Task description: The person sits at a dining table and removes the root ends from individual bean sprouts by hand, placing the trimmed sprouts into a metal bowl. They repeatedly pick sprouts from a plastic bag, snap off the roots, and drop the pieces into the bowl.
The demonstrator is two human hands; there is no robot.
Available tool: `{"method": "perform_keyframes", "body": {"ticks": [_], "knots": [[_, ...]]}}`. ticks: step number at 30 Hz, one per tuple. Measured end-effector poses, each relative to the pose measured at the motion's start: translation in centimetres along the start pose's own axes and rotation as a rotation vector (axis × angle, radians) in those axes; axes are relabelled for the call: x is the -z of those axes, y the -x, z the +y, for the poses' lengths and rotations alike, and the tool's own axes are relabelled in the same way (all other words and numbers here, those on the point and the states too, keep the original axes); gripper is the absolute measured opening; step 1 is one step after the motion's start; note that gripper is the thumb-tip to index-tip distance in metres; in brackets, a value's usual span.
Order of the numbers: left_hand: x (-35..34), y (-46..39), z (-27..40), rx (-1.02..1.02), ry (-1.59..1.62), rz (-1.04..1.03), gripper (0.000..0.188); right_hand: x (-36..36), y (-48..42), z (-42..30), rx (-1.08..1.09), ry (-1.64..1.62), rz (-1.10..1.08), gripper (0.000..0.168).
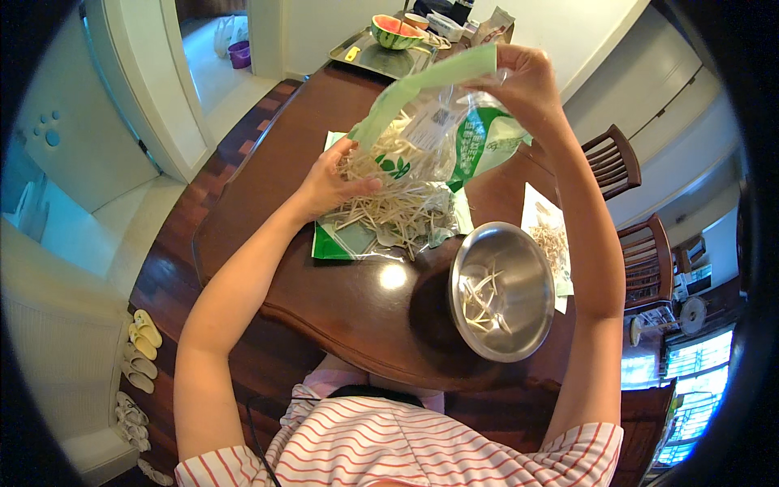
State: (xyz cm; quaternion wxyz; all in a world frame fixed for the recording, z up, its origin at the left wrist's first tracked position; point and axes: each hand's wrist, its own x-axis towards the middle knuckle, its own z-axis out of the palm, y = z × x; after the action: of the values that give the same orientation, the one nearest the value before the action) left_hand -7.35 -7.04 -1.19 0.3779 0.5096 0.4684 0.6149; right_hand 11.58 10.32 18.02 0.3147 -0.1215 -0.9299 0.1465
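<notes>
My right hand [526,79] grips the upper right end of a clear and green plastic bag [426,125] and holds it raised over the table. My left hand [335,182] is at the bag's lower left side, thumb and fingers around its edge. Bean sprouts [389,213] show inside the bag and in a pile beneath it, on a flat green and white package [331,243]. Nearer to me on the right stands a stainless steel bowl [529,286] with a few sprouts [481,298] at its bottom. A white sheet [563,283] bearing thin brownish scraps [548,240] lies beyond the bowl, beside my right forearm.
A metal tray [371,59] at the far end of the wooden table [243,213] carries a cut watermelon [395,39] and a yellow-handled tool [352,53]. Small containers and bags stand behind it. Wooden chairs [614,158] line the right side. Slippers [145,335] are on the left floor.
</notes>
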Motion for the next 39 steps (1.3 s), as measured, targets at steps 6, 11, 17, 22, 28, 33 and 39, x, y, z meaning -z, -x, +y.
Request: {"method": "perform_keyframes", "body": {"ticks": [6, 11, 17, 22, 28, 33, 39], "knots": [[0.0, -0.2, -0.1, -0.076, -0.002, -0.013, 0.091, 1.2, -0.3, -1.0, -0.098, -0.415, -0.151, 0.019], [0.2, -0.5, -0.9, -0.138, 0.005, -0.004, 0.091, 1.8, 0.0, 0.4, -0.088, -0.502, -0.189, 0.025], [0.6, -0.5, -0.8, -0.228, -0.177, 0.054, 0.087, 1.2, -0.2, -0.8, -0.176, -0.026, -0.013, 0.034], [0.2, -1.0, -1.8, -0.390, -0.221, 0.072, 0.085, 0.1, 0.6, -1.4, -0.164, -0.180, -0.297, 0.069], [-0.1, -2.4, -4.4, -0.490, -0.295, 0.273, 0.084, 1.3, -1.0, 0.0, -0.158, 0.083, -0.253, 0.022], [-0.8, -2.5, -4.0, -0.463, -0.295, 0.345, 0.085, 4.2, -1.2, 6.5, -0.200, -0.100, -0.184, 0.025], [-0.9, -2.6, -4.6, -0.422, -0.297, 0.349, 0.090, 4.6, -1.5, 6.8, -0.228, -0.089, -0.225, 0.026]]}}
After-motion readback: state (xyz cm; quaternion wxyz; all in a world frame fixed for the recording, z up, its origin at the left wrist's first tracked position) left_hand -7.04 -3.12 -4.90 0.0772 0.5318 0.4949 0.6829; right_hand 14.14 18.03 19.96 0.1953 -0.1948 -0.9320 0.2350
